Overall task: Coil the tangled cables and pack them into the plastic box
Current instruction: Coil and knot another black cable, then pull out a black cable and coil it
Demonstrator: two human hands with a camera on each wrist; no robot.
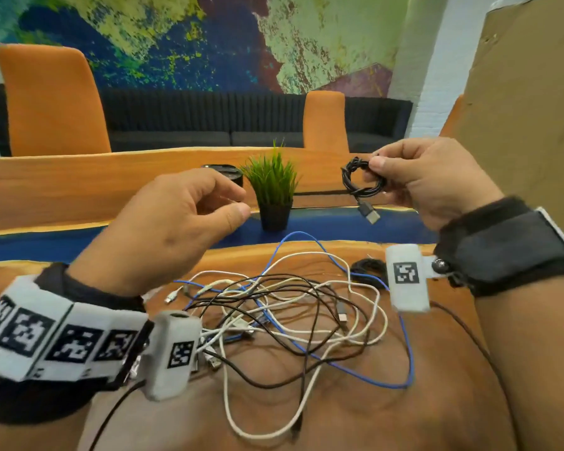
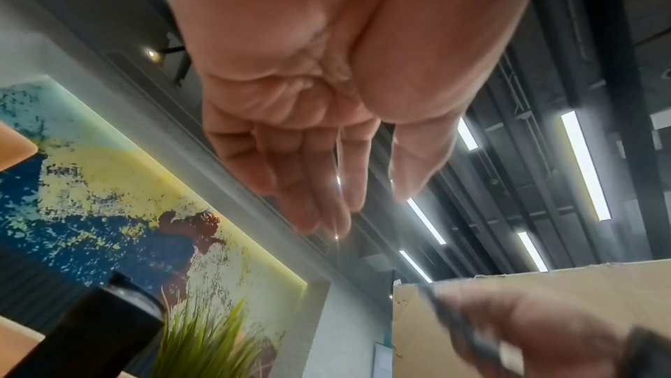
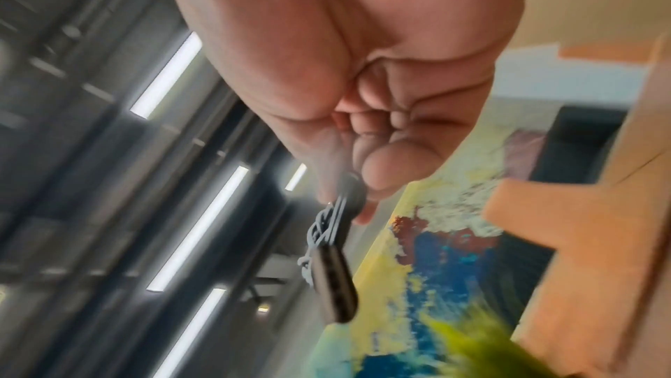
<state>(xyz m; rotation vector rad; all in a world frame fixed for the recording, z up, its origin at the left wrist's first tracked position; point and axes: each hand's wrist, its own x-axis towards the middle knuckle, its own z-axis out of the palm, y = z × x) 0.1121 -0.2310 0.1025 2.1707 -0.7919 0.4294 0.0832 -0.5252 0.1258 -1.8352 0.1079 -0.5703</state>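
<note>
My right hand [image 1: 414, 177] is raised above the table and pinches a small coiled black cable [image 1: 358, 179] between thumb and fingers; its USB plug [image 1: 368, 214] dangles below. The right wrist view shows the same coiled black cable [image 3: 335, 226] in my fingers, blurred. My left hand [image 1: 176, 222] hovers to the left of it, fingers relaxed and holding nothing; in the left wrist view the left hand [image 2: 327, 160] is open with an empty palm. A tangle of white, black and blue cables [image 1: 290, 314] lies on the wooden table [image 1: 372, 418] below both hands. No plastic box is in view.
A small potted grass plant [image 1: 272, 190] stands just beyond the tangle, with a black round container [image 1: 223, 175] to its left. Another black cable bundle [image 1: 368, 268] lies near my right wrist. A cardboard panel [image 1: 528, 109] stands at the right. Orange chairs are behind.
</note>
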